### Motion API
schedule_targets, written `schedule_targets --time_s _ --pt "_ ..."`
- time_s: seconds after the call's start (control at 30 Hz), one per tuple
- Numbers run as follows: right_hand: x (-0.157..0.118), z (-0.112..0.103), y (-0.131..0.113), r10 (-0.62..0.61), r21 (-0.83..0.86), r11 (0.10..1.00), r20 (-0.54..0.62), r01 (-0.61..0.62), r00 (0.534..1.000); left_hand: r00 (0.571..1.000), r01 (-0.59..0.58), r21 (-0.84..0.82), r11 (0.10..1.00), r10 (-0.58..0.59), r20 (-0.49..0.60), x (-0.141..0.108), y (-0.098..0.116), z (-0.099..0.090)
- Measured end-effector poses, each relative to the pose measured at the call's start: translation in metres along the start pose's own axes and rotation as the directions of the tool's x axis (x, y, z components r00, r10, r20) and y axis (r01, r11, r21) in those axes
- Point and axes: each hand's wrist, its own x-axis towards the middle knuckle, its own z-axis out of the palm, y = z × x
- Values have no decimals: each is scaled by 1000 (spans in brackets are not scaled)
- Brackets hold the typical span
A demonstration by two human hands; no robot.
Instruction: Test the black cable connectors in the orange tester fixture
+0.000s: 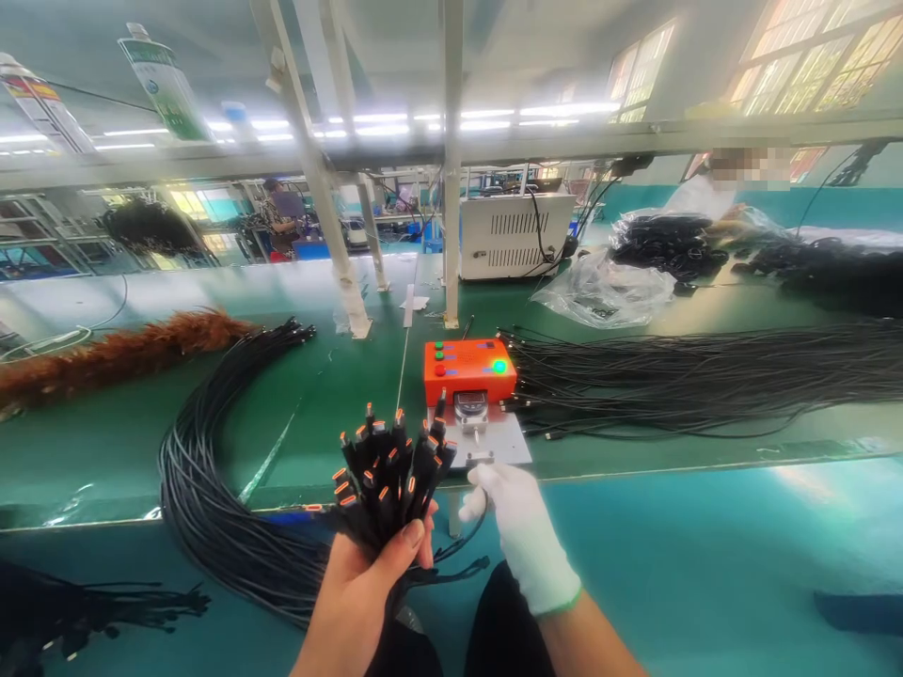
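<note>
My bare left hand is wrapped round a bundle of black USB cables. Their plugs point upward and show orange inside the tips. The bundle's long cables loop off the bench edge to the left and back up onto it. My right hand, in a white glove, pinches the end of a single black cable at the front of a metal plate; its plug is hidden by the fingers. Behind the plate is an orange tester box with a lit green light. A small dark display sits before it.
Many black cables lie across the green bench on the right. A brown feathery duster lies left. White posts and a beige vented box stand behind. Clear plastic bags are at back right, near another person.
</note>
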Motion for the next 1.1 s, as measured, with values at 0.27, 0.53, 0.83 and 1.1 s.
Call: schedule_targets --time_s 0.27,0.53,0.83,1.1 --pt "-14 -17 -4 -30 -393 917 111 71 993 987 -48 175 983 20 160 7 2 -7" --pt "-52 -13 -35 -424 -424 814 34 398 905 963 -12 201 980 -43 266 11 -6 -8" --pt "-56 22 -38 -343 -222 916 -2 334 939 971 71 96 993 -91 221 11 -18 -11" --pt "-50 2 -31 -138 -26 990 -45 137 989 998 -32 163 986 22 64 12 -7 -13"
